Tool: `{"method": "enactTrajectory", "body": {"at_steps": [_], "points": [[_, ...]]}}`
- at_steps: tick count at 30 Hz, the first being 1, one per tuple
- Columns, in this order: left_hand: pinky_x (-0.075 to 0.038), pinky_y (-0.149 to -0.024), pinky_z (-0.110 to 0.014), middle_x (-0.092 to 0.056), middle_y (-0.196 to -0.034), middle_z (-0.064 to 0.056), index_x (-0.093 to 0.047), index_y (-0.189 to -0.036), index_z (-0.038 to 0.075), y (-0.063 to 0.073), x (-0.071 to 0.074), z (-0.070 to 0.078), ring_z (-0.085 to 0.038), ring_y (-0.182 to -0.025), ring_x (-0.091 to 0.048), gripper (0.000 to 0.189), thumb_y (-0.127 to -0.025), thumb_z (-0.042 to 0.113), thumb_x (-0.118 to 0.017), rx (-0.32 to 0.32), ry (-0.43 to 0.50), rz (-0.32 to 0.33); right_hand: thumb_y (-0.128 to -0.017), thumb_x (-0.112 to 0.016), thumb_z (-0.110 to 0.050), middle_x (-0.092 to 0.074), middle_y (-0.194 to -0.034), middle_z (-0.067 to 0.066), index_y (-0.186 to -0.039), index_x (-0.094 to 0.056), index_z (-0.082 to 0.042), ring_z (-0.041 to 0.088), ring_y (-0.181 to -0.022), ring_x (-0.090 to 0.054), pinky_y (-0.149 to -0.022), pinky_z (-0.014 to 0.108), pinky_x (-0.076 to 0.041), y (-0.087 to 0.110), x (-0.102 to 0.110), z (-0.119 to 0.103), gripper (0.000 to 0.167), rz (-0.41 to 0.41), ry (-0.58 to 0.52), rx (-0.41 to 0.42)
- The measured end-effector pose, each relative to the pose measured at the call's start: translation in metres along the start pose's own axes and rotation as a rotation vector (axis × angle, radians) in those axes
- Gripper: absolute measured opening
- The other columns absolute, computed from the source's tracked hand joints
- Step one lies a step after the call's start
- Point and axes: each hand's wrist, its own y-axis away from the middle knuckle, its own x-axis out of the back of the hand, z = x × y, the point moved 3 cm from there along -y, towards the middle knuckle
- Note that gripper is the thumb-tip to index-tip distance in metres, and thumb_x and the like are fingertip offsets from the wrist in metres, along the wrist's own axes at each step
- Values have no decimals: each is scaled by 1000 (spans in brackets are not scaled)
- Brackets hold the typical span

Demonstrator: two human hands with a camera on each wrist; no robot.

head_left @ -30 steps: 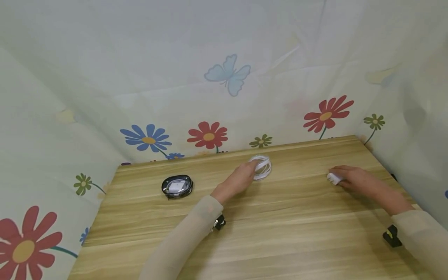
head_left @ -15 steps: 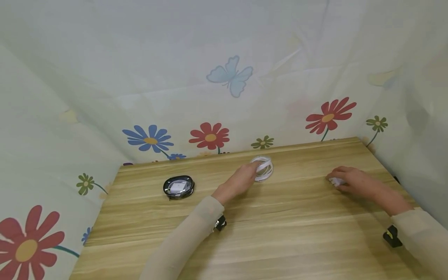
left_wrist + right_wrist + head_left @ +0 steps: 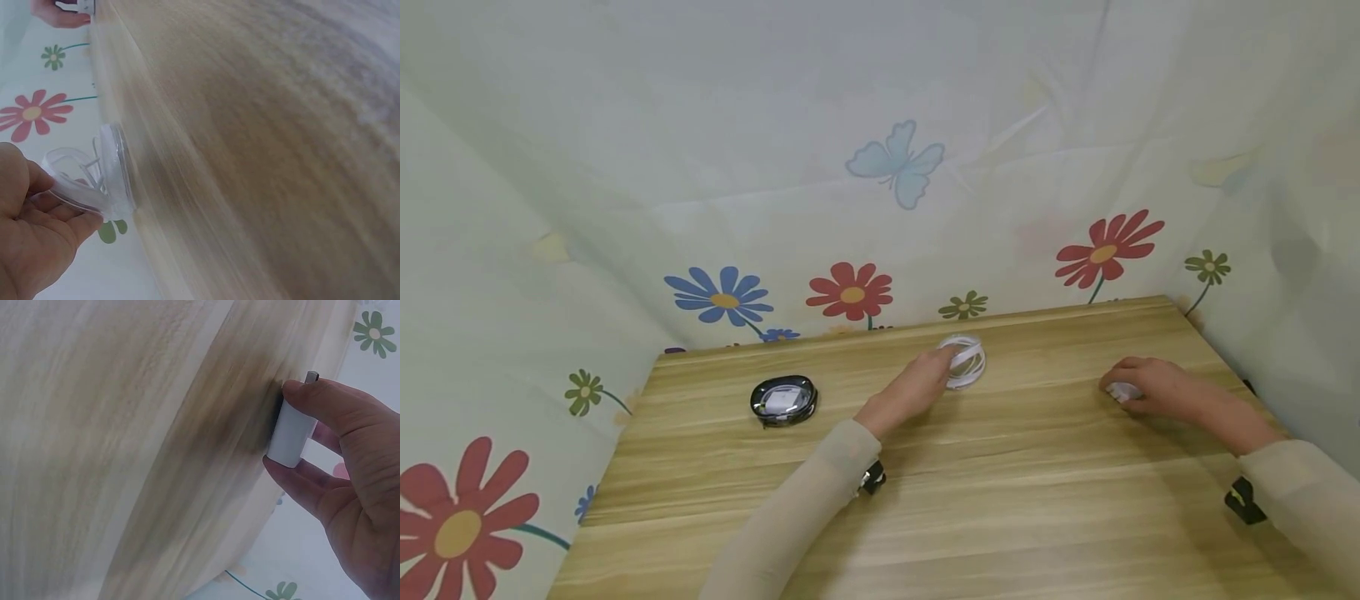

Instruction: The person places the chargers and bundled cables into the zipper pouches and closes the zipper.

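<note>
My left hand (image 3: pixel 913 387) pinches the near left side of a coiled white cable (image 3: pixel 973 372), which stands at the back middle of the table in the head view. In the left wrist view, the thumb and fingers hold a raised loop of that coil, while its other side meets the wood. Farther right, a white charger plug (image 3: pixel 1125 392) is gripped by my right hand (image 3: pixel 1172 393), which partly covers it. The right wrist view shows the plug's white block (image 3: pixel 291 434) between thumb and fingers, close to the tabletop, with a metal prong at its upper end.
On the left of the wooden table (image 3: pixel 1000 492) lies a black cable bundle (image 3: pixel 784 401) with a white block at its centre. Flower-printed cloth (image 3: pixel 775 208) stands around the table's back and sides. Dark camera mounts (image 3: pixel 873 477) hang under both sleeves.
My right hand has turned the charger plug, so its prongs point more toward me and its fingers cover more of it. The left hand keeps its hold on the cable.
</note>
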Motion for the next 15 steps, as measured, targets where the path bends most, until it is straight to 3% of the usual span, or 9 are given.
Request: {"method": "enactTrajectory", "body": {"at_steps": [15], "points": [[-56, -91, -29, -67, -127, -16, -50, -145, 3, 0, 0, 0, -17, -108, -65, 39, -106, 4, -45, -18, -2, 3, -73, -88, -2, -67, -101, 10, -104, -73, -10, 27, -87, -66, -77, 48, -58, -12, 9, -6, 35, -46, 22, 17]]}}
